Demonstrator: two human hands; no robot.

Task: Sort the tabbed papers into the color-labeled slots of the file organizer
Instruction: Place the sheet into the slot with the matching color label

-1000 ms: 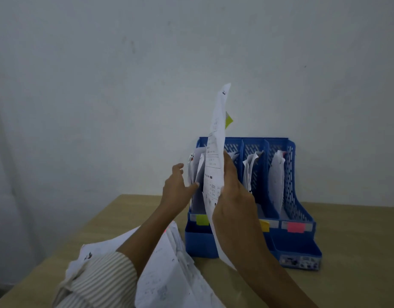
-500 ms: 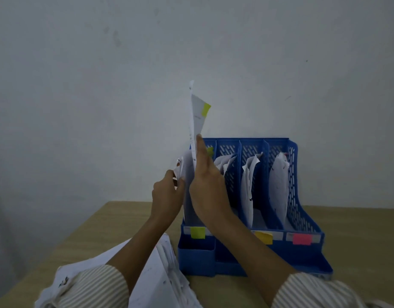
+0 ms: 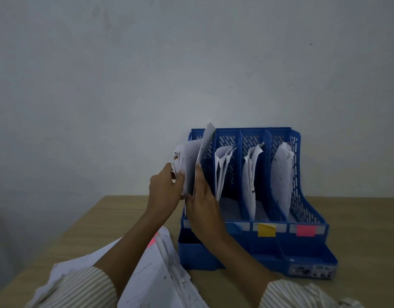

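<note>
A blue file organizer [image 3: 307,196] stands on the wooden table with several upright slots; yellow [image 3: 266,230] and pink [image 3: 306,230] labels show on its front, and my arm hides the leftmost label. My right hand [image 3: 202,201] holds a white sheet [image 3: 206,141] standing in the leftmost slot. My left hand [image 3: 166,187] grips the papers [image 3: 187,161] that stand in that same slot, holding them to the left. The other slots hold curled white papers. A stack of unsorted papers [image 3: 156,274], with a pink tab showing, lies under my left forearm.
The wooden table [image 3: 358,221] extends right of the organizer and left toward its edge. A plain grey wall rises directly behind the organizer. A small front tray on the organizer [image 3: 311,261] juts toward me.
The sheet with the yellow-green tab has come down from above the organizer into the leftmost slot. My left hand has closed on the papers standing there.
</note>
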